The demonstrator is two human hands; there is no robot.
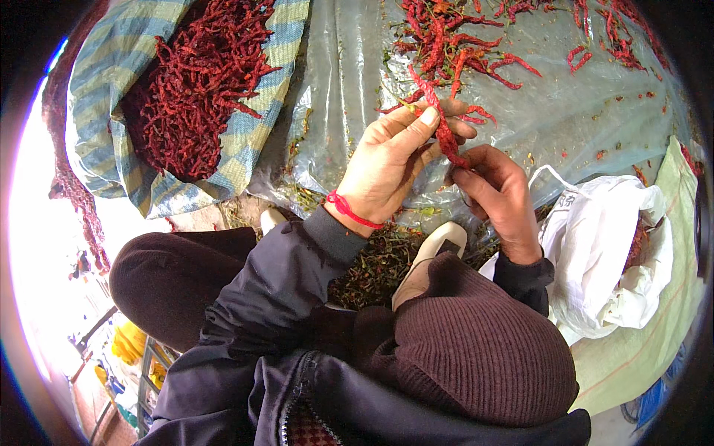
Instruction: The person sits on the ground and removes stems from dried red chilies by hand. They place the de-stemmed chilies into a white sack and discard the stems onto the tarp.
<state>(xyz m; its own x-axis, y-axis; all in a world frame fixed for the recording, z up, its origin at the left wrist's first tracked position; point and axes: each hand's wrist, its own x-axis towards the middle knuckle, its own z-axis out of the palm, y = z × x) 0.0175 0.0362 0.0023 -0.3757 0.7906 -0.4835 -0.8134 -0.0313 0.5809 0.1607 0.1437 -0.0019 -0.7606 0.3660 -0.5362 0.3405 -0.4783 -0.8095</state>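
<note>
My left hand (399, 148), with a red cord round its wrist, pinches a long dried red chili pepper (444, 135) between thumb and fingers. Another chili with a yellowish stem lies against the fingers of that hand. At the lower end of the long chili are the thumb and fingertips of my right hand (493, 187); its fingertips are partly hidden, so I cannot tell whether they grip it. Just beyond my hands, a loose heap of dried red chilies (440, 42) rests on a clear plastic sheet (569, 120).
A striped woven sack (279, 83) full of dried chilies (195, 100) is at the upper left. On the right, a white bag (585, 234) holding reddish material rests on a pale green sack (630, 357). Stems and dry scraps (379, 267) cover the ground between my shoes.
</note>
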